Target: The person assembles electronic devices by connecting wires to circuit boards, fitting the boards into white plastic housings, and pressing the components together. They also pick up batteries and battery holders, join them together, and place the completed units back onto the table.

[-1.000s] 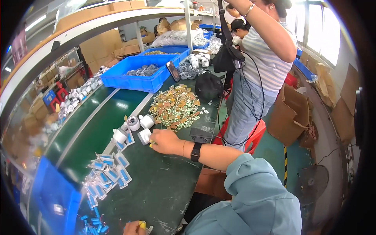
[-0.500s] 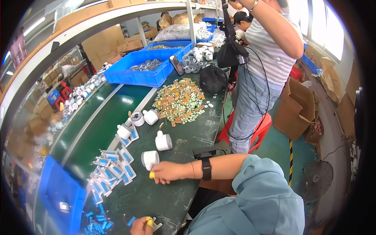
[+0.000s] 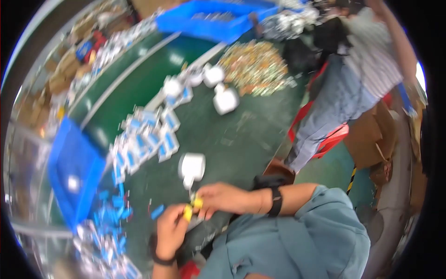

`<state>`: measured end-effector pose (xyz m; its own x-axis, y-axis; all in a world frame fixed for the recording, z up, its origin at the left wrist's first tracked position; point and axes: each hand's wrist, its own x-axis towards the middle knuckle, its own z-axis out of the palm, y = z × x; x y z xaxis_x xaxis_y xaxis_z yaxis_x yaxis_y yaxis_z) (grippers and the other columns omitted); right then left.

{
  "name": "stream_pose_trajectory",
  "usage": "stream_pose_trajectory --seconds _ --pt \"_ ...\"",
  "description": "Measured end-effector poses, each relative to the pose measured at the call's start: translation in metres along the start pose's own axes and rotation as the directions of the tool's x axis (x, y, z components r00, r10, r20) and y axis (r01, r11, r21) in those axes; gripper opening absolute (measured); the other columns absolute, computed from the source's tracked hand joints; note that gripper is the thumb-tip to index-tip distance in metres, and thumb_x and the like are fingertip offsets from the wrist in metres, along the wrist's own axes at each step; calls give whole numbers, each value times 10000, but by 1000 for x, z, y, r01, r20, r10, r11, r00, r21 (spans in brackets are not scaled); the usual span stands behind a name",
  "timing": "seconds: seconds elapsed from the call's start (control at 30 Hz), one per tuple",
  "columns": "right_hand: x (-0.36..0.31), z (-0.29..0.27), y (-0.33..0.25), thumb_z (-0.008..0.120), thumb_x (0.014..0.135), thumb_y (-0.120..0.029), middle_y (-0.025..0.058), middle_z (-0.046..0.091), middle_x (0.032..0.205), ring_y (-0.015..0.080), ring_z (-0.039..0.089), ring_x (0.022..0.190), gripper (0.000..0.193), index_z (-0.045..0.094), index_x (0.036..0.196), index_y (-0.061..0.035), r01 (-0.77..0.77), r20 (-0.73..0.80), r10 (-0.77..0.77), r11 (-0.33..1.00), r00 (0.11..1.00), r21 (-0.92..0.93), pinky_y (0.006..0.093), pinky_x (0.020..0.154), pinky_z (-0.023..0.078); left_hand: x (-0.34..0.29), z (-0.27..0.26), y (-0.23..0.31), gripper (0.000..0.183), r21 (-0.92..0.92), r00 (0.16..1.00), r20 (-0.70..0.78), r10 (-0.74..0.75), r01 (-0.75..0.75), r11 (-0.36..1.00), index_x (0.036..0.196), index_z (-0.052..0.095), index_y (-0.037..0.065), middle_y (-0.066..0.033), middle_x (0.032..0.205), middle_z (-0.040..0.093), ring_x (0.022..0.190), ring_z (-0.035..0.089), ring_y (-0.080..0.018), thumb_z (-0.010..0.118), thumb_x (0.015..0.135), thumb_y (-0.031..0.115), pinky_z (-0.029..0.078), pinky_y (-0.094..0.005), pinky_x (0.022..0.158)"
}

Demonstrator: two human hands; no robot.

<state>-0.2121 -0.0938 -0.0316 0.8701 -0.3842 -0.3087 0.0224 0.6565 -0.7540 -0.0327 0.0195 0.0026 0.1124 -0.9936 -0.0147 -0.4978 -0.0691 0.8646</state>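
Observation:
My left hand [image 3: 171, 230] and my right hand [image 3: 225, 197] meet at the near part of the green table [image 3: 246, 125], yellow covers on some fingertips. Both are closed in a pinch, tip to tip; what lies between the fingers is small and blurred. A pale plastic piece [image 3: 199, 224] shows partly beneath the right hand. Just beyond the fingertips lies a white round housing [image 3: 192, 166], its narrow stem pointing toward them; I cannot tell whether they touch it. Left of the hands is a single blue wired cell [image 3: 157, 212].
Blue cells [image 3: 111, 211] and white holders with blue cells [image 3: 146, 139] crowd the left, beside a blue bin [image 3: 74, 172]. Farther off are another white housing [image 3: 226, 100], a heap of small circuit boards [image 3: 254, 67] and a blue crate [image 3: 209, 21]. A person [image 3: 320, 102] stands at right.
My right hand has come back from beside the white housing to meet my left hand. That housing now lies nearer the hands, stem toward me. The view has shifted and blurred.

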Motion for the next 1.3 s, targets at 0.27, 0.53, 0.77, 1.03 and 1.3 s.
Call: stream_pose_trajectory --seconds 0.27,0.53,0.77,1.03,1.3 --pt "-7 4 -14 457 996 -146 62 639 917 107 631 746 201 569 1038 15 -72 19 77 978 997 -195 237 673 533 1 6 -10 225 -105 990 -120 71 -84 991 1033 622 1 -97 894 622 749 610 -185 608 810 -28 491 -278 653" --pt "-7 9 -4 458 980 -67 41 630 905 82 615 748 159 565 1071 7 -71 40 89 944 995 -323 221 672 526 -3 4 -12 230 -72 992 -95 80 -87 994 993 614 14 -94 856 618 764 604 -231 647 765 3 500 -311 664" --pt "-9 9 -5 443 981 -65 40 621 890 76 613 736 160 551 1074 9 -3 52 28 907 998 -422 221 644 526 2 4 -14 265 255 933 -117 340 -303 918 961 627 39 -83 849 615 772 592 -263 669 700 20 485 -347 654" --pt "-10 9 -4 444 998 -86 40 618 878 72 609 723 155 550 1057 10 7 27 4 912 1000 -410 220 631 526 5 3 -10 235 254 925 -62 375 -348 902 955 588 30 -90 852 589 772 541 -282 613 722 19 411 -372 719" --pt "-12 17 0 452 948 3 42 622 841 77 622 686 163 586 1041 15 60 10 -66 817 998 -574 223 598 531 3 -1 -17 158 127 961 46 274 -278 952 906 562 41 -77 774 515 739 500 -269 558 747 39 380 -364 728"
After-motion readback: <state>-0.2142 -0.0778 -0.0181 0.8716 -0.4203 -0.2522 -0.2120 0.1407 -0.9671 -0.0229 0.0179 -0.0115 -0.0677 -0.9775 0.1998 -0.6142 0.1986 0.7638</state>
